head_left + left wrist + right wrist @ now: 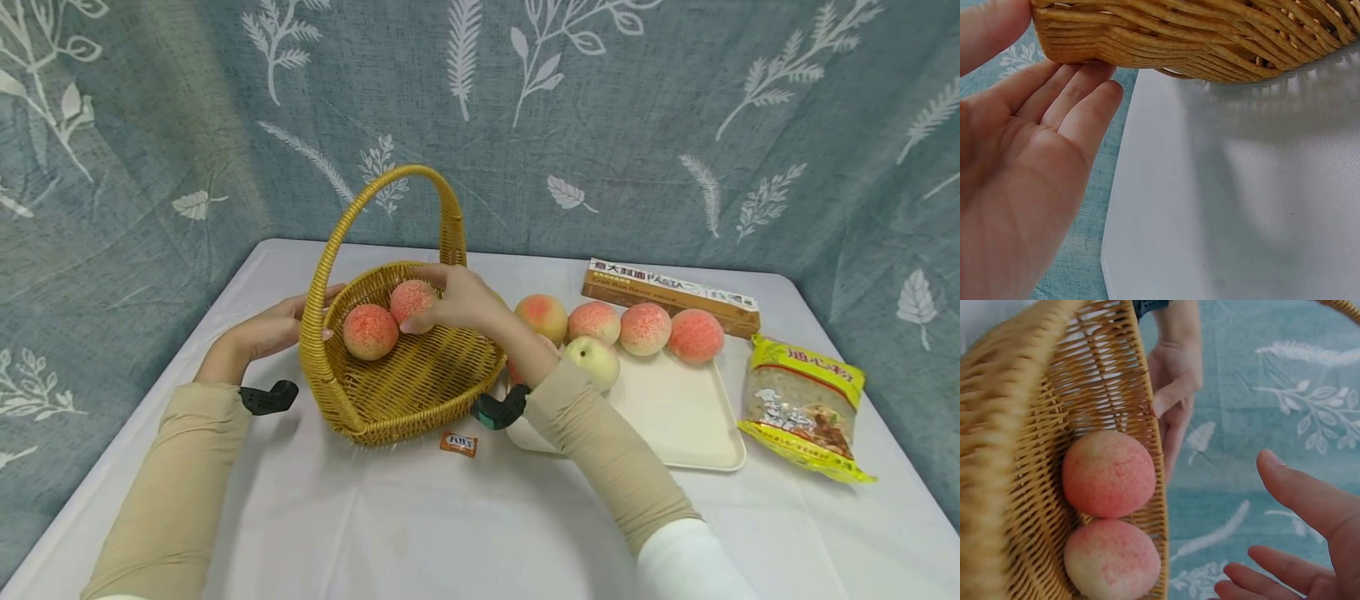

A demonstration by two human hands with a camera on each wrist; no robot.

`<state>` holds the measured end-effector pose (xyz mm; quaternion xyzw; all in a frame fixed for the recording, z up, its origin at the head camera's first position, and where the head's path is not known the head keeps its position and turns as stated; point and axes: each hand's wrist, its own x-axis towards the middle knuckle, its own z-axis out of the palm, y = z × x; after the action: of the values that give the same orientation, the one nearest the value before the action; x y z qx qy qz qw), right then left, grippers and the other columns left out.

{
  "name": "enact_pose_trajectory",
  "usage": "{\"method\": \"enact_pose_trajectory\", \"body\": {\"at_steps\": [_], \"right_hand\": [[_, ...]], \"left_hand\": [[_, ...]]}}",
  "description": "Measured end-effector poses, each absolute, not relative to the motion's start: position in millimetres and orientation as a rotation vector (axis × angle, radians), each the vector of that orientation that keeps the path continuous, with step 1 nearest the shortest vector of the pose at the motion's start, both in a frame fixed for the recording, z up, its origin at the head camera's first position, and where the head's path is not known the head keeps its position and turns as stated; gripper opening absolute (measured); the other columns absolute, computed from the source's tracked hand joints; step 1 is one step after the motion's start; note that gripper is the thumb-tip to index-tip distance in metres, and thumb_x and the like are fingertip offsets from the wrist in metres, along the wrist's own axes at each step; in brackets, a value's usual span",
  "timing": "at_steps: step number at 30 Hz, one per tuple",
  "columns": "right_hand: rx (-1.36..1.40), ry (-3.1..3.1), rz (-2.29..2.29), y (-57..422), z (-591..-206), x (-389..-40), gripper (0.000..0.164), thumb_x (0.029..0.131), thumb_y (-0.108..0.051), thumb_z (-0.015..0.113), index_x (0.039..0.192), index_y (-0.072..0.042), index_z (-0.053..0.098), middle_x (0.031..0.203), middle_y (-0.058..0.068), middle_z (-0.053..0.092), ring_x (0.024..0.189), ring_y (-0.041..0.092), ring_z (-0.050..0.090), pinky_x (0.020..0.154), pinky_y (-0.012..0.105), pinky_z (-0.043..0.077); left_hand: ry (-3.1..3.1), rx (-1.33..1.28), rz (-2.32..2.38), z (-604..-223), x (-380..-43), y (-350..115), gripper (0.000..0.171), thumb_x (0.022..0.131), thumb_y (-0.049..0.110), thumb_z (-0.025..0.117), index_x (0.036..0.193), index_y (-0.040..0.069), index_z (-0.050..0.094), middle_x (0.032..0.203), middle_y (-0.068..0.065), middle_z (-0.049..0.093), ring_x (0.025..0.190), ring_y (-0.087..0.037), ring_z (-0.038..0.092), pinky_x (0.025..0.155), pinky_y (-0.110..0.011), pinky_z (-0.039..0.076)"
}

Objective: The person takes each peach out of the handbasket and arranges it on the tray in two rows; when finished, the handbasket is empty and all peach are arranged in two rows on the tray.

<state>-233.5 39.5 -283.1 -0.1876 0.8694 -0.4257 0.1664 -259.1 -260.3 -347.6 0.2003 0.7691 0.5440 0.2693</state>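
Observation:
A golden wicker basket (420, 375) with a tall arched handle holds two pink-speckled peaches: one at the left (371, 332), another beside it (413, 302). At the basket's left side, my left hand (273, 327) steadies it, thumb at the rim and fingers against the outer wall. The left wrist view shows these fingers (1085, 103) at the woven corner. My right hand (472, 302) hovers over the basket near the second peach. In the right wrist view, its thumb (1300, 490) and fingers are spread apart and hold nothing.
A cream tray (667, 408) at the right bears several peaches (645, 328) and a pale yellow-green fruit (592, 362). Beyond it lie a pasta box (667, 300) and a yellow food bag (804, 408). A small orange wrapped sweet (458, 444) lies before the basket.

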Motion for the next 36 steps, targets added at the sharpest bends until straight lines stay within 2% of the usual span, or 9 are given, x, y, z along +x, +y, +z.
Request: {"method": "enact_pose_trajectory", "body": {"at_steps": [9,17,21,26,31,33,36], "right_hand": [[-0.594,2.436,-1.127,5.7,-288.4,-254.1,0.078,0.083,-0.023,0.077,0.149,-0.008,0.039,0.151,0.007,0.041,0.137,0.023,0.038,0.106,0.032,0.037],[-0.556,2.484,-1.174,-18.4,-295.4,-259.2,0.072,0.083,-0.017,0.077,0.146,-0.007,0.044,0.147,0.007,0.047,0.132,0.022,0.044,0.102,0.029,0.040],[-0.586,2.514,-1.233,-25.5,-302.1,-259.5,0.071,0.085,-0.016,0.076,0.146,-0.005,0.043,0.147,0.008,0.046,0.133,0.023,0.043,0.104,0.030,0.039],[-0.591,2.554,-1.106,-30.1,-308.0,-256.6,0.069,0.086,-0.019,0.075,0.147,-0.011,0.044,0.147,0.005,0.047,0.132,0.023,0.045,0.102,0.034,0.041],[-0.572,2.607,-0.892,-32.6,-308.1,-255.6,0.068,0.084,-0.025,0.077,0.146,-0.023,0.048,0.144,-0.006,0.050,0.128,0.018,0.048,0.101,0.035,0.040],[-0.585,2.592,-0.869,-33.6,-308.3,-256.2,0.068,0.084,-0.024,0.077,0.146,-0.023,0.048,0.139,-0.005,0.055,0.122,0.018,0.053,0.098,0.033,0.043],[-0.623,2.526,-0.875,-35.9,-309.7,-258.8,0.071,0.084,-0.015,0.077,0.147,-0.017,0.045,0.139,0.003,0.055,0.116,0.019,0.056,0.089,0.028,0.047]], "left_hand": [[2.052,0.535,1.470,-348.3,-261.8,-258.6,0.081,0.089,-0.003,0.055,0.154,-0.005,0.006,0.158,-0.028,0.007,0.143,-0.044,0.002,0.110,-0.064,0.008],[2.050,0.513,1.480,-346.3,-260.3,-261.3,0.081,0.090,-0.004,0.054,0.154,-0.002,0.003,0.158,-0.028,0.006,0.143,-0.046,0.002,0.110,-0.065,0.009],[2.040,0.524,1.498,-347.1,-260.4,-262.3,0.080,0.089,-0.007,0.053,0.154,-0.005,0.004,0.158,-0.029,0.006,0.143,-0.045,0.003,0.110,-0.065,0.009],[2.049,0.513,1.497,-349.2,-258.3,-263.3,0.081,0.089,-0.005,0.054,0.154,-0.004,0.004,0.158,-0.028,0.005,0.143,-0.045,0.002,0.110,-0.065,0.008],[2.055,0.500,1.490,-350.2,-257.0,-263.6,0.083,0.090,-0.003,0.055,0.154,-0.002,0.003,0.158,-0.028,0.006,0.144,-0.045,0.003,0.110,-0.064,0.008],[2.055,0.498,1.492,-350.4,-256.6,-264.2,0.082,0.090,-0.003,0.054,0.154,-0.002,0.003,0.157,-0.029,0.008,0.144,-0.044,0.004,0.111,-0.064,0.008],[2.055,0.497,1.492,-350.1,-256.6,-264.0,0.081,0.090,-0.004,0.054,0.154,-0.002,0.004,0.156,-0.030,0.011,0.143,-0.044,0.007,0.111,-0.063,0.008]]}}
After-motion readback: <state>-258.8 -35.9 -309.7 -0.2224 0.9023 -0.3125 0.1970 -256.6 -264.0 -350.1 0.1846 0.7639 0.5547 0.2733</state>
